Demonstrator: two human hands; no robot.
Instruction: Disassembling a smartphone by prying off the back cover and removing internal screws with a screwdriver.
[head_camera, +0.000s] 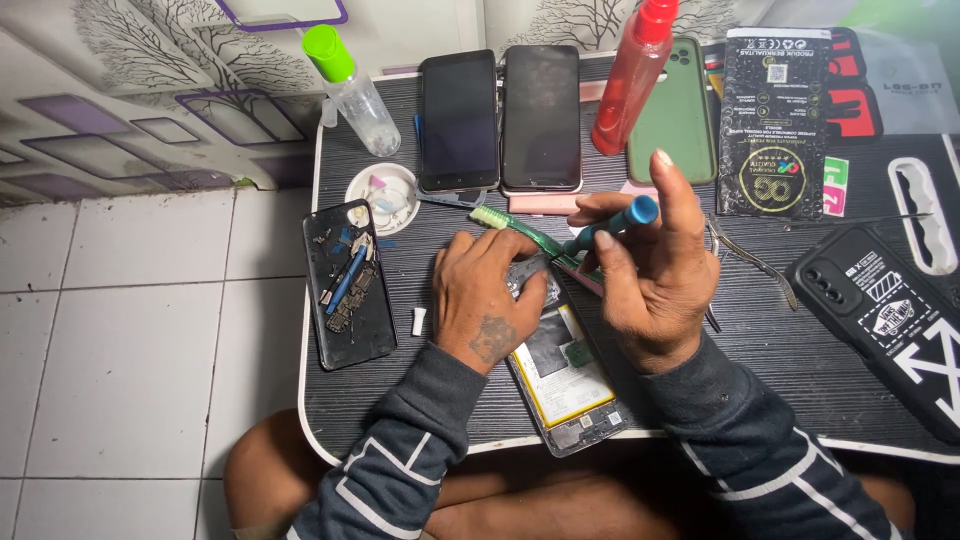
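Pinching a blue-handled screwdriver (612, 224) between thumb and curled fingers of right hand (650, 275), forefinger stretched up toward 12 o'clock, tip angled down toward 8 o'clock onto opened phone (562, 370); pressing left hand (490, 295) flat, fingers together and bent, on top end of that same phone, clamped on nothing, just touching its metal frame

Lying at centre of dark slatted table (760, 370), opened phone with back off, battery and small boards showing, lower end reaching 6 o'clock edge of table

Resting at 12 o'clock of hands, green toothbrush (520, 230) lying slantwise, bristles toward 10 o'clock, close beside left fingers

Standing farther toward 12 o'clock, two dark phones (500, 118) side by side, screens blank; red bottle (630, 80) leaning at 1 o'clock, green phone case (675, 110) just behind it

Leaning at 11 o'clock, clear bottle with green cap (350, 88); below it small white dish (385, 197) holding tiny parts

Lying at 9 o'clock of left hand, black back cover (348, 290) turned up as tray, blue tool and loose bits inside; small white piece (419, 321) between it and left wrist

Lying at 3 o'clock, metal cutters (750, 258), then black printed phone case (885, 320) well apart; black packet with gold ring (772, 120) at 2 o'clock
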